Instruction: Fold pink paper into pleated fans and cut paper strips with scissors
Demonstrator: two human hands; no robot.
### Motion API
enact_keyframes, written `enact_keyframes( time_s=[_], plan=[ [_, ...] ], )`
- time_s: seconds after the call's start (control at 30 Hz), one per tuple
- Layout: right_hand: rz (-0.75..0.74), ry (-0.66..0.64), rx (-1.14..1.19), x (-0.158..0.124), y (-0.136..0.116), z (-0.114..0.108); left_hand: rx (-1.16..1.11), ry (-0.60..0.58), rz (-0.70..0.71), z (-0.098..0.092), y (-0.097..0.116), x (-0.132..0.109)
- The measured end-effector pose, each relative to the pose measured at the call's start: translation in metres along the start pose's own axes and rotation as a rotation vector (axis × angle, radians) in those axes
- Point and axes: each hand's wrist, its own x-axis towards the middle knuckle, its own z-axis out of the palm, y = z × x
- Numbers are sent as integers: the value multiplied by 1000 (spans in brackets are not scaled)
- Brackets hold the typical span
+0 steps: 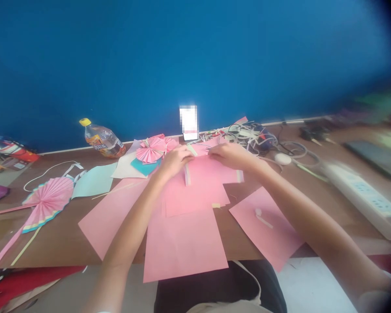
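Forearms (133, 217) nearest; pink paper (208, 180) (pale strip (187, 177) atop) beneath hands (178, 157) (227, 155).

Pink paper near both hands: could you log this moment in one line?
left hand: at pink paper; right hand: at pink paper; grips: unclear; bottle: left; power strip: right

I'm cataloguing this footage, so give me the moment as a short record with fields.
Left hand: fingers at the upper part of the pink paper
Right hand: fingers near its upper edge
Strip: pale strip on the paper, below the left hand
Picture left: pleated pink fan, blue-and-yellow edge
Table back: yellow-capped plastic bottle, pleated pink rosette
Picture right: white power strip
Wall: blue
Unclear: how firmly either hand grips
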Motion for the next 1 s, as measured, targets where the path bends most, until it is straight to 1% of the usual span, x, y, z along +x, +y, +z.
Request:
enact_keyframes(
  time_s=[0.1,0.17,0.23,0.3,0.33,0.37,0.4,0.43,0.53,0.6,0.63,0.73,0.87,1.0],
  plan=[
    [13,131,-113,-3,7,-11,110,183,68,-13,-9,-2],
    [8,215,-198,-4,7,-18,214,309,115,-19,-13,-5],
    [1,291,-274,-5,6,-22,326,442,131,-23,-18,-9],
    [-7,361,-338,-5,4,-22,405,534,128,-24,-23,-12],
    [-13,384,-367,-4,4,-21,426,547,128,-24,-26,-14],
    [-32,385,-390,-4,5,-18,437,531,134,-23,-29,-14],
    [-64,361,-406,-3,6,-16,442,484,147,-21,-32,-15],
    [-105,312,-412,-3,7,-12,439,413,167,-19,-34,-14],
    [-208,96,-380,-4,9,-2,408,142,237,-11,-36,-11],
    [-208,7,-352,-5,8,3,405,7,255,-5,-32,-9],
    [-200,-14,-341,-5,7,3,414,-35,255,-2,-28,-8],
    [-177,-49,-308,-6,3,1,440,-105,259,7,-15,-6],
    [-125,-141,-244,-9,2,-2,418,-187,251,14,3,-6],
    [-111,-172,-259,-10,0,8,385,-270,169,25,15,-7]
  ],
)
